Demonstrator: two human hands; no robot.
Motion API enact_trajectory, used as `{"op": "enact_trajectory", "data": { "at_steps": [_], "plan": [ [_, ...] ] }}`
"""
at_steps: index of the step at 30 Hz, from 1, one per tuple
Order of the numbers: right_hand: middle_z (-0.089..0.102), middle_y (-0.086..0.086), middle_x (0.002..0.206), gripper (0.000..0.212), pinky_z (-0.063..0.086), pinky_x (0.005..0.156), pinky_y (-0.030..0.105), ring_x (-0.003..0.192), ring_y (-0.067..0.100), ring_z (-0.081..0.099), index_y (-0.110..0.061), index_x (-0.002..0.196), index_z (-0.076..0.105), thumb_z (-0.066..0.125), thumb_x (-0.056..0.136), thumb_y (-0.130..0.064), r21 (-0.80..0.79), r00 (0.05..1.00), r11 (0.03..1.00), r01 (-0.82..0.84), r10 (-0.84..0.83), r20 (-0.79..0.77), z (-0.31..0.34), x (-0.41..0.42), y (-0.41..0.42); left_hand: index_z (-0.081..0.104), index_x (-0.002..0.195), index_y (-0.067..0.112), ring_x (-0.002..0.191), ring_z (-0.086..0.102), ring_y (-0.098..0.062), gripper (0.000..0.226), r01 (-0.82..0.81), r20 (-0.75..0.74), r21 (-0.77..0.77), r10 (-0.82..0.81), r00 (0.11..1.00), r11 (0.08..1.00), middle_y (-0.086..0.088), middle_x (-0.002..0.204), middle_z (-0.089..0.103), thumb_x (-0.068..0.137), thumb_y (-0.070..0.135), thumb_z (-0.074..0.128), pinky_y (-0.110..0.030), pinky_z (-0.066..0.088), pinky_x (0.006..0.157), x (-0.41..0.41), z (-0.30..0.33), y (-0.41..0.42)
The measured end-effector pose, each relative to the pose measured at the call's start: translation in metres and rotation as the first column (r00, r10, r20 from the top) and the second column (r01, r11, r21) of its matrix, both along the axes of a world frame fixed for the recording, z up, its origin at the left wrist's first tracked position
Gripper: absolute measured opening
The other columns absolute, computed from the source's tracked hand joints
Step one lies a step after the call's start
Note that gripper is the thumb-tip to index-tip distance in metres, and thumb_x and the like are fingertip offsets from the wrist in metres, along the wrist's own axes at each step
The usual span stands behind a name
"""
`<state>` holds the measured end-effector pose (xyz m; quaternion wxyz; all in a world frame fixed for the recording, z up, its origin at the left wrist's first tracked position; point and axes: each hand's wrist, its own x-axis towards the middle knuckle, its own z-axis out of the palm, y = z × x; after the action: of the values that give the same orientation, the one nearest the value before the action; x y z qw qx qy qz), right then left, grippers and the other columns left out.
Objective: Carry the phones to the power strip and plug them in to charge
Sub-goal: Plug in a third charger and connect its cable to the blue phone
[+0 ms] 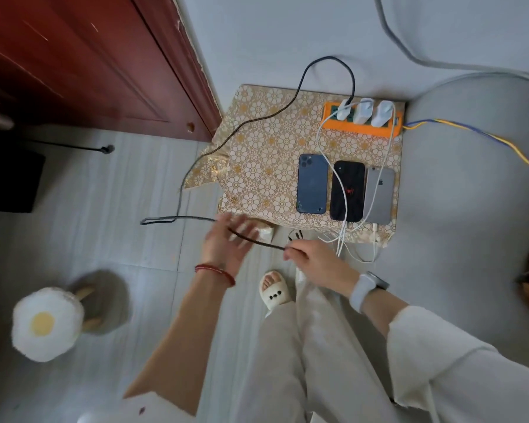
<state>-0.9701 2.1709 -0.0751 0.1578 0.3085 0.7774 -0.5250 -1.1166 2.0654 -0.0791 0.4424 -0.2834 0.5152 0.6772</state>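
Right hand (pixel 315 264) pinches black cable (pixel 257 239); left hand (pixel 226 242) blurred, fingers spread beneath it — three phones (pixel 345 190) near table's front edge (pixel 257 166); open floor left.

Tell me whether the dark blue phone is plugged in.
Not plugged in. The dark blue phone has no cable reaching it; the right hand holds the black braided cable's free end.

Orange power strip (pixel 361 126), gold floral cloth (pixel 257 154), black cable (pixel 257 117)

Soft, even daylight fills the wide-angle view without glare, shadows stay faint, straight lines bow toward the edges, and the left hand (pixel 226 239) is smeared by motion blur.
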Motion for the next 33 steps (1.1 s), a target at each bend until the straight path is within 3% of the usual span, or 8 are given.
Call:
{"op": "enact_trajectory", "data": {
  "at_steps": [4, 11, 15, 20, 24, 28, 31, 33],
  "plan": [
    [0.053, -0.013, 0.060, 0.017, 0.035, 0.048, 0.011, 0.045, -0.002, 0.047, -0.018, 0.082, 0.064, 0.050, 0.091, -0.022, -0.089, 0.999, 0.996, 0.025, -0.027, -0.029, 0.006, -0.012, -0.005, 0.048, 0.075, 0.011, 0.046, 0.061, -0.015, 0.032, 0.060, -0.115, -0.048, -0.066, 0.991, 0.997, 0.003, 0.043, 0.056, 0.097, 0.022, 0.029, -0.031, 0.057, 0.058, 0.010, 0.009, 0.013],
    [0.052, -0.012, 0.063, 0.020, 0.038, 0.051, 0.010, 0.050, -0.002, 0.048, -0.011, 0.084, 0.065, 0.048, 0.092, -0.018, 0.011, 0.987, 1.000, 0.028, -0.030, 0.158, -0.003, 0.051, 0.030, 0.045, 0.071, 0.011, 0.048, 0.048, -0.017, 0.033, -0.393, -0.105, -0.103, 0.383, 0.918, 0.914, 0.000, 0.050, 0.047, 0.096, 0.024, 0.029, -0.028, 0.050, 0.053, -0.049, 0.003, -0.037],
    [0.054, -0.015, 0.062, 0.021, 0.036, 0.046, 0.009, 0.044, 0.001, 0.043, -0.009, 0.092, 0.066, 0.047, 0.093, -0.017, 0.004, 0.999, 0.999, 0.034, -0.034, 0.016, 0.002, 0.021, 0.010, 0.052, 0.079, 0.012, 0.067, 0.063, -0.021, 0.018, -0.048, -0.042, -0.078, 0.045, 0.998, 0.996, -0.005, 0.072, 0.061, 0.093, 0.017, 0.042, -0.035, 0.055, 0.069, -0.008, 0.009, -0.009],
    [0.054, -0.011, 0.061, 0.020, 0.035, 0.047, 0.012, 0.045, -0.003, 0.047, -0.013, 0.088, 0.067, 0.049, 0.091, -0.021, -0.033, 0.998, 0.998, 0.049, -0.050, -0.030, 0.007, -0.005, 0.001, 0.056, 0.081, 0.013, 0.058, 0.065, -0.008, 0.021, 0.287, -0.246, -0.140, -0.314, 0.917, 0.948, 0.007, 0.056, 0.067, 0.094, 0.013, 0.040, -0.024, 0.057, 0.059, 0.025, 0.015, 0.011],
    [0.056, -0.011, 0.069, 0.016, 0.036, 0.054, 0.012, 0.060, 0.001, 0.050, -0.014, 0.084, 0.063, 0.051, 0.090, -0.022, -0.034, 0.997, 0.999, -0.024, 0.026, 0.070, 0.002, 0.023, 0.019, 0.053, 0.079, 0.013, 0.052, 0.063, -0.005, 0.021, 0.167, -0.366, -0.373, -0.310, 0.877, 0.913, -0.002, 0.060, 0.059, 0.094, 0.009, 0.039, -0.022, 0.056, 0.053, -0.005, 0.010, -0.013],
    [0.056, -0.007, 0.073, 0.018, 0.033, 0.053, 0.013, 0.058, 0.000, 0.047, -0.012, 0.093, 0.065, 0.050, 0.091, -0.021, 0.060, 0.987, 0.996, -0.059, 0.049, 0.151, -0.006, 0.047, 0.031, 0.053, 0.099, 0.002, 0.062, 0.059, -0.015, 0.017, 0.001, -0.372, -0.523, -0.229, 0.899, 0.852, -0.008, 0.072, 0.056, 0.094, 0.007, 0.038, -0.033, 0.056, 0.068, -0.027, 0.001, -0.034],
    [0.058, -0.012, 0.071, 0.019, 0.038, 0.053, 0.011, 0.055, -0.001, 0.048, -0.012, 0.096, 0.067, 0.050, 0.092, -0.018, 0.063, 0.996, 0.998, 0.006, -0.012, 0.086, -0.004, 0.043, 0.028, 0.035, 0.132, 0.004, 0.101, 0.058, -0.029, 0.044, 0.042, -0.299, -0.724, -0.368, 0.881, 0.689, -0.018, 0.119, 0.054, 0.090, 0.010, 0.046, -0.041, 0.047, 0.091, -0.028, -0.007, -0.039],
    [0.057, -0.019, 0.071, 0.019, 0.038, 0.055, 0.007, 0.054, -0.006, 0.052, -0.010, 0.096, 0.068, 0.051, 0.091, -0.016, 0.031, 1.000, 0.999, 0.031, -0.031, 0.003, 0.001, 0.034, 0.022, 0.022, 0.140, 0.004, 0.127, 0.038, -0.035, 0.063, 0.100, -0.316, -0.833, -0.617, 0.721, 0.544, -0.021, 0.141, 0.032, 0.085, 0.009, 0.054, -0.042, 0.032, 0.105, -0.015, -0.005, -0.035]
  ]
}}
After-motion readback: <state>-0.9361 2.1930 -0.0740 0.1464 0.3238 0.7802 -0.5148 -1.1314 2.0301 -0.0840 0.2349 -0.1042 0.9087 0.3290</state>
